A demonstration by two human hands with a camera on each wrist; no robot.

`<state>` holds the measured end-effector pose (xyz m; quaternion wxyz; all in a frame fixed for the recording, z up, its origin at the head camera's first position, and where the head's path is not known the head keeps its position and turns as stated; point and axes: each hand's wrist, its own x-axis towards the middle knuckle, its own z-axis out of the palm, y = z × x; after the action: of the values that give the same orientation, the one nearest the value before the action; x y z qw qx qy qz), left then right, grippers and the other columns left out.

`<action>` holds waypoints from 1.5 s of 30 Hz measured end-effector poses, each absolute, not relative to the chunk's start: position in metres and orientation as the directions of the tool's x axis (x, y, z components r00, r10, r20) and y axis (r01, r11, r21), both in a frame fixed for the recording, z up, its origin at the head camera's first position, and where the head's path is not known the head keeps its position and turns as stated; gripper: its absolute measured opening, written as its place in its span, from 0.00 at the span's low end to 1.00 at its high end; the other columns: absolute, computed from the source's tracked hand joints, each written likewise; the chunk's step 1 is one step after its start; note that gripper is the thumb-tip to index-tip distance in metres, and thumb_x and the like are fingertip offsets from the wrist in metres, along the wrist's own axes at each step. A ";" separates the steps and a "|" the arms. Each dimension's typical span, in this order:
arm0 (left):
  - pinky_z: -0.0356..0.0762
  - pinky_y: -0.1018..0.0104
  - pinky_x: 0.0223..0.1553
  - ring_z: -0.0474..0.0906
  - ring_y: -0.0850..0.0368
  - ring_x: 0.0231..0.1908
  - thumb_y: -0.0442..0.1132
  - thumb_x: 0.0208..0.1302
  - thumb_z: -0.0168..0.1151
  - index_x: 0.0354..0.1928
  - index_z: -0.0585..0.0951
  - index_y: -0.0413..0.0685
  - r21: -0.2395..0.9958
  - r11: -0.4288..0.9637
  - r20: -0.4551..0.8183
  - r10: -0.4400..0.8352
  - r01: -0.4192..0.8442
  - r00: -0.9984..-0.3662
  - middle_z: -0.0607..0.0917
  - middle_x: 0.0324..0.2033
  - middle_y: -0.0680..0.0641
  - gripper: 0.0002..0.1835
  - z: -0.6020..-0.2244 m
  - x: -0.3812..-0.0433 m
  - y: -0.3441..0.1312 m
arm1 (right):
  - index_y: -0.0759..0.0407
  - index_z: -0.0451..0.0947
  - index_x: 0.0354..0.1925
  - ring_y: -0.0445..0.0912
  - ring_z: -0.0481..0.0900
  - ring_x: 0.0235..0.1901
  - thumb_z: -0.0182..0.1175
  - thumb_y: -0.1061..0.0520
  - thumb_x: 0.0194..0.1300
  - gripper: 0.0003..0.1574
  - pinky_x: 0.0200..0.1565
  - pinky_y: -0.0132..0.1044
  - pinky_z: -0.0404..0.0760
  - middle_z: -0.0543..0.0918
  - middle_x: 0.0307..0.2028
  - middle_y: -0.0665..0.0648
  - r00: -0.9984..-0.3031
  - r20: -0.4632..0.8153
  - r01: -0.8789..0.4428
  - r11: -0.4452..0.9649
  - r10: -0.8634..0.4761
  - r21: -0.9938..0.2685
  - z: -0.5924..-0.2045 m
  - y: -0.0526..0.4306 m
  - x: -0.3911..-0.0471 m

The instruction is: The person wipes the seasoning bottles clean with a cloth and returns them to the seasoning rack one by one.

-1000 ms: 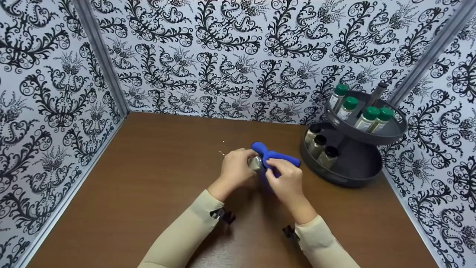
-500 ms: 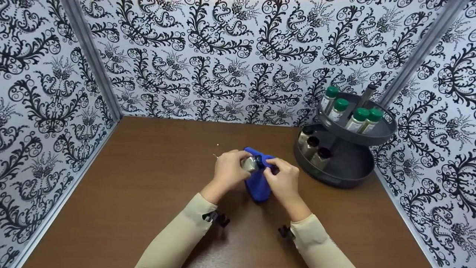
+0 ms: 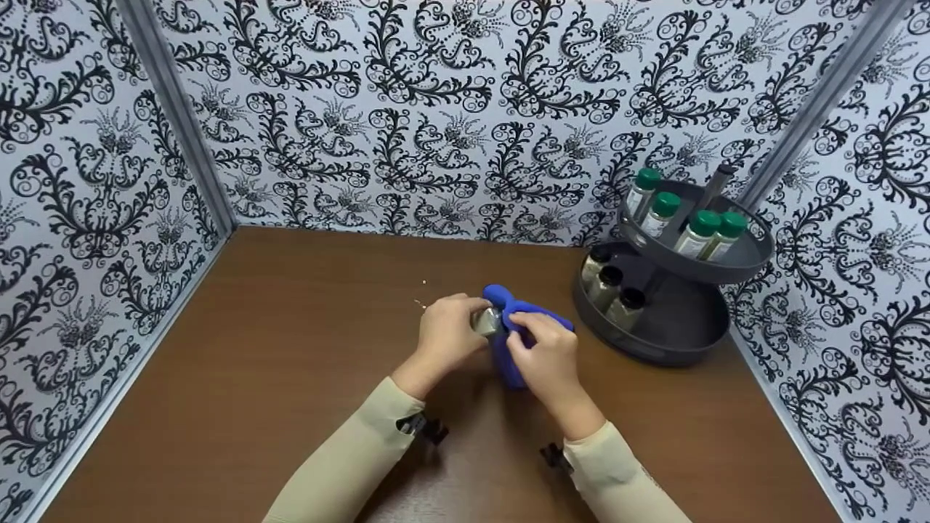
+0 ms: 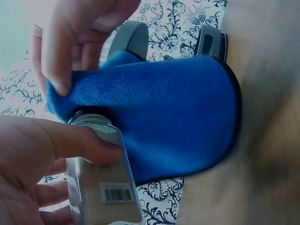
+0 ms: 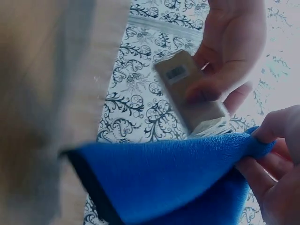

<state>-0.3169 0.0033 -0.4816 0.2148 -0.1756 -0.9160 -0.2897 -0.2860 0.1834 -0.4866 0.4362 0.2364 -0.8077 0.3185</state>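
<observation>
My left hand (image 3: 447, 330) grips a clear square spice jar (image 4: 91, 183) with pale brown contents and a small barcode label (image 4: 116, 192). The jar is tilted, its threaded neck toward my right hand (image 3: 548, 352). That hand pinches a blue cloth (image 4: 183, 112) with dark edging between thumb and fingers. The cloth lies against the top of the jar and covers it, while its loose part hangs down over the table. In the right wrist view the jar's base points up and away, above the cloth's upper edge.
A dark two-tier round rack (image 3: 672, 349) stands at the right. Several green-capped jars (image 3: 662, 210) are on its upper tier, and dark-capped jars (image 3: 605, 287) on the lower. Light crumbs (image 3: 420, 303) lie on the brown table (image 3: 312, 363) left of my hands. Patterned walls enclose the table.
The cloth shifts and swings around the jar's top, with its loose end now out to the right. My right hand moves slightly left and down; my left hand keeps its grip on the jar.
</observation>
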 end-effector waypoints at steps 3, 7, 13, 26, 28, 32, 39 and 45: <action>0.79 0.55 0.29 0.84 0.52 0.32 0.38 0.37 0.83 0.44 0.92 0.61 0.433 0.782 0.511 0.198 0.449 -0.837 0.89 0.32 0.53 0.25 -0.478 -0.314 0.003 | 0.62 0.91 0.36 0.52 0.92 0.34 0.70 0.71 0.50 0.13 0.38 0.47 0.89 0.93 0.33 0.58 -0.561 0.825 -0.619 0.699 -0.074 -0.359 -0.488 0.188 -0.290; 0.80 0.53 0.31 0.85 0.51 0.33 0.37 0.37 0.82 0.45 0.92 0.61 0.449 0.769 0.507 0.199 0.454 -0.838 0.89 0.33 0.53 0.26 -0.473 -0.311 0.004 | 0.63 0.91 0.36 0.48 0.88 0.29 0.70 0.71 0.50 0.12 0.33 0.42 0.87 0.92 0.32 0.58 -0.637 0.770 -0.568 0.698 -0.035 -0.437 -0.488 0.195 -0.295; 0.81 0.55 0.33 0.85 0.51 0.32 0.36 0.35 0.82 0.46 0.93 0.59 0.471 0.737 0.502 0.228 0.485 -0.834 0.90 0.34 0.52 0.27 -0.479 -0.312 0.007 | 0.63 0.91 0.35 0.49 0.90 0.30 0.71 0.72 0.48 0.13 0.33 0.41 0.87 0.93 0.32 0.58 -0.595 0.802 -0.604 0.688 -0.052 -0.403 -0.483 0.197 -0.293; 0.80 0.54 0.31 0.84 0.51 0.31 0.37 0.37 0.81 0.47 0.93 0.60 0.448 0.774 0.482 0.214 0.449 -0.850 0.89 0.32 0.52 0.27 -0.475 -0.315 0.006 | 0.64 0.91 0.36 0.51 0.92 0.35 0.70 0.73 0.49 0.14 0.38 0.40 0.90 0.93 0.34 0.59 -0.532 0.843 -0.667 0.656 -0.087 -0.353 -0.489 0.193 -0.298; 0.81 0.53 0.32 0.85 0.50 0.33 0.38 0.37 0.82 0.49 0.92 0.61 0.453 0.787 0.457 0.199 0.420 -0.867 0.90 0.34 0.52 0.29 -0.473 -0.315 0.005 | 0.64 0.91 0.36 0.52 0.92 0.34 0.70 0.73 0.49 0.14 0.37 0.42 0.90 0.93 0.34 0.59 -0.569 0.819 -0.639 0.665 -0.071 -0.386 -0.493 0.194 -0.301; 0.80 0.55 0.32 0.85 0.50 0.33 0.39 0.39 0.82 0.51 0.92 0.61 0.463 0.790 0.441 0.188 0.402 -0.878 0.91 0.36 0.51 0.29 -0.472 -0.314 0.004 | 0.62 0.91 0.36 0.50 0.91 0.34 0.71 0.72 0.49 0.13 0.36 0.44 0.88 0.93 0.33 0.58 -0.639 0.769 -0.581 0.672 -0.026 -0.460 -0.497 0.197 -0.304; 0.83 0.53 0.36 0.87 0.49 0.36 0.37 0.39 0.83 0.49 0.93 0.59 0.459 0.771 0.426 0.244 0.441 -0.871 0.92 0.38 0.50 0.27 -0.478 -0.312 0.008 | 0.61 0.92 0.36 0.47 0.90 0.31 0.70 0.72 0.50 0.13 0.34 0.33 0.85 0.93 0.34 0.57 -0.618 0.784 -0.617 0.654 -0.057 -0.438 -0.491 0.198 -0.300; 0.81 0.54 0.34 0.85 0.49 0.34 0.35 0.40 0.81 0.47 0.93 0.59 0.465 0.755 0.428 0.265 0.463 -0.864 0.90 0.35 0.50 0.25 -0.480 -0.312 0.009 | 0.61 0.91 0.36 0.50 0.93 0.38 0.71 0.71 0.49 0.14 0.44 0.37 0.89 0.94 0.37 0.57 -0.526 0.840 -0.694 0.636 -0.129 -0.337 -0.488 0.197 -0.294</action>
<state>-0.3120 0.0086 -0.4802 0.1706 -0.1976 -0.9211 -0.2888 -0.2942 0.1966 -0.4881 0.4140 0.2559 -0.8043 0.3410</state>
